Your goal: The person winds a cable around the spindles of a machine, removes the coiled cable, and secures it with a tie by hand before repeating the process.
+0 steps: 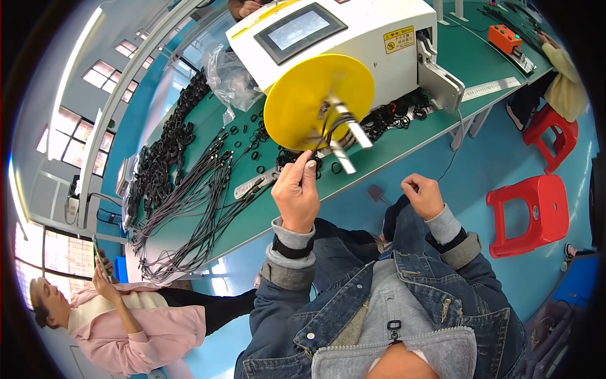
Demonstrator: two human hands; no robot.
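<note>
I am pinching a thin black cable (320, 136) between the fingertips of my left hand (297, 189), just below the yellow disc (309, 95) on the white machine (353, 38). The cable is running up to the metal arms (348, 126) on the disc. My right hand (423, 194) is hanging curled shut beside the green table (442, 107); I cannot tell whether anything is in it.

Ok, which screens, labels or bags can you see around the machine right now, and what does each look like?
Touch screen: on the white machine's sloped top, a dark-framed rectangle with a pale grey display.
Warning label: on the machine's face right of the screen, a small yellow rectangle with black marks.
Plastic bag: on the green table left of the machine, clear and crumpled.
</note>
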